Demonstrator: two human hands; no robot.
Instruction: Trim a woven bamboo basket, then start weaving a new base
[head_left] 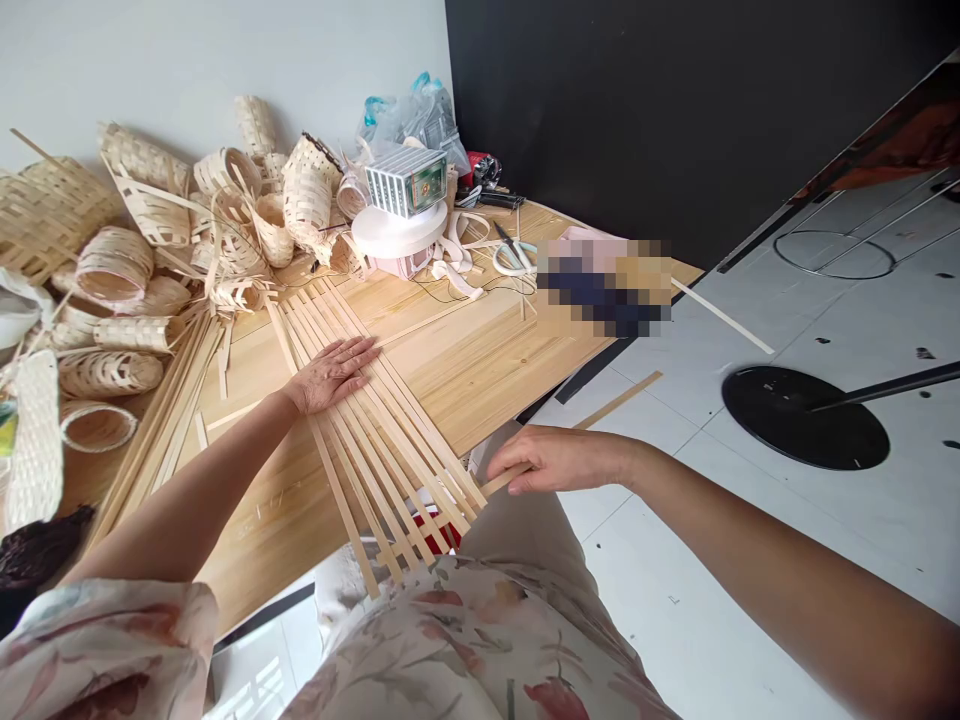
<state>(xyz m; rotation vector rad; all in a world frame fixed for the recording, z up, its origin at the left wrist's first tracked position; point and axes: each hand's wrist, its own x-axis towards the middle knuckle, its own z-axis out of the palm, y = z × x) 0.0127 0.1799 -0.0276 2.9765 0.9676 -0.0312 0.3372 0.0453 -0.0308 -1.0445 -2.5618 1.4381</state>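
Several long pale bamboo strips lie side by side across a wooden table, their near ends jutting past its front edge. My left hand lies flat on them, fingers stretched out, pressing them down. My right hand pinches one crosswise bamboo strip at the near ends of the laid strips; that strip runs out to the right past the table edge.
A heap of woven bamboo baskets fills the table's far left, with a bundle of spare strips beside it. A white round box, scissors and a plastic bag stand behind. A black round stand base lies on the tiled floor.
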